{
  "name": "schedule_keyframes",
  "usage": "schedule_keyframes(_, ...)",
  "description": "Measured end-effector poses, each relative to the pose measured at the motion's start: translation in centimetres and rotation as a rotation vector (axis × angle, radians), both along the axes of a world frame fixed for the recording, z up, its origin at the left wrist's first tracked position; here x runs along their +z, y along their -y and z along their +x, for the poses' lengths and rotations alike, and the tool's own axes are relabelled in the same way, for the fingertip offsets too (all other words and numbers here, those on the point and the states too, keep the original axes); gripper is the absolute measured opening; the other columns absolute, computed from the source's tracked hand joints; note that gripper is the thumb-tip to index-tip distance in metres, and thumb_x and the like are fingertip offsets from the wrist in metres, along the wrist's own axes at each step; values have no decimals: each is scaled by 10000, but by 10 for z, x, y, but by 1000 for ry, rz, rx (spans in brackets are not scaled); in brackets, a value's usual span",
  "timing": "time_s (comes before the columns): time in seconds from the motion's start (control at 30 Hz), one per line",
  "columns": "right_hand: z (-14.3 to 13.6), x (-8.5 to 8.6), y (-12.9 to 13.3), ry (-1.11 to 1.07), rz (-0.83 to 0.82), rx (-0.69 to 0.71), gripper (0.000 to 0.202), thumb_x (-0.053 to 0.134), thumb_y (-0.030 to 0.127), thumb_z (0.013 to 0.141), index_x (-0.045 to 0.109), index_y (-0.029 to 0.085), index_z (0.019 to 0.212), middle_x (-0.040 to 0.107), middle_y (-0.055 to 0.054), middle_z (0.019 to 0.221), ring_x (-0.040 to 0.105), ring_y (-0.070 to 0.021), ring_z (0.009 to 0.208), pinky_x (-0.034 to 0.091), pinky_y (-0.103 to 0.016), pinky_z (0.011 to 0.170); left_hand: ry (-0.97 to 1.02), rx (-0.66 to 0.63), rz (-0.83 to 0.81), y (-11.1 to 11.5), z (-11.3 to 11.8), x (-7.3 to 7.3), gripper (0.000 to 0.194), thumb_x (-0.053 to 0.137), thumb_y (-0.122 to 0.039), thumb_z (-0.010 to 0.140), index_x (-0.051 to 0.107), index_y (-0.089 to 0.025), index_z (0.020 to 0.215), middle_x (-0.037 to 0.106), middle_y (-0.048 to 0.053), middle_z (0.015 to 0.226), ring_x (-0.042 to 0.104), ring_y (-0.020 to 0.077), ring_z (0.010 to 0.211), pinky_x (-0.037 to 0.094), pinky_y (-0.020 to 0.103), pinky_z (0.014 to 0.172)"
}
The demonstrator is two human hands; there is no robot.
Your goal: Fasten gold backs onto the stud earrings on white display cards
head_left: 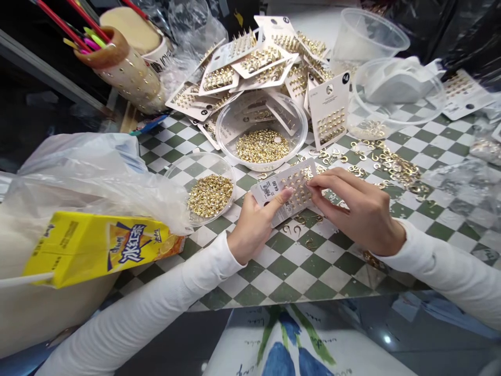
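My left hand grips a white earring card, thumb on its face near the price label and barcode. Rows of small gold pieces stud the card, which is tilted above the table. At the card's right edge, the thumb and index finger of my right hand are pinched together; whatever is between them is too small to make out. Just beyond the card stands a clear plastic bowl with small gold earring backs in it. More gold pieces fill part of a clear round lid left of my left hand.
Filled earring cards pile up at the back, one card leaning upright. Loose gold hoops scatter at right, near clear tubs. At left are a yellow drink carton, a plastic bag and a pen holder.
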State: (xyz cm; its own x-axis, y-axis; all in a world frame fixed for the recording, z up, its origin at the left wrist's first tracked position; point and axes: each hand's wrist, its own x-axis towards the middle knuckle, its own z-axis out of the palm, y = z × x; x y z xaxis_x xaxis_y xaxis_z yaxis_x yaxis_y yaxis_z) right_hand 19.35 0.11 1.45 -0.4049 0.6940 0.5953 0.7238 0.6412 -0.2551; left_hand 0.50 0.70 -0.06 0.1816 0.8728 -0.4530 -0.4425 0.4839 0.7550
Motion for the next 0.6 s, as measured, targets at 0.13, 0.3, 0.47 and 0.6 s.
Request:
schedule_keyframes(0.13, 2, 1, -2, -119, -60, 13, 202, 662, 30, 923, 673, 207, 1019, 768, -50, 946, 751, -181, 857, 621, -317, 810, 65, -27, 62, -1, 0, 4, 569, 867, -264, 791, 641, -198, 1309, 754, 103, 1275, 645, 332, 1303, 473, 538, 1161)
schedule_keyframes(0.3, 4, -2, -5, -198, -92, 12, 230, 682, 45, 909, 697, 248, 1017, 775, -22, 950, 751, -185, 843, 625, -334, 784, 108, -32, 57, -2, 0, 5, 619, 863, -235, 793, 634, -207, 1367, 764, 103, 1269, 661, 334, 1288, 481, 538, 1158)
schedule_keyframes(0.47, 3, -4, -4, -186, -95, -3, 214, 684, 58, 916, 694, 245, 1019, 771, -27, 955, 740, -180, 838, 622, -340, 779, 102, -26, 70, -2, 0, 4, 616, 869, -277, 799, 639, -200, 1366, 767, 106, 1260, 670, 336, 1272, 488, 538, 1147)
schedule_keyframes(0.6, 2, -4, -3, -167, -70, 10, 215, 674, 36, 916, 691, 215, 1033, 768, -55, 969, 744, -184, 867, 624, -337, 813, 80, -9, 69, 0, 0, 2, 596, 878, -292, 788, 650, -209, 1332, 769, 89, 1257, 660, 325, 1287, 483, 525, 1152)
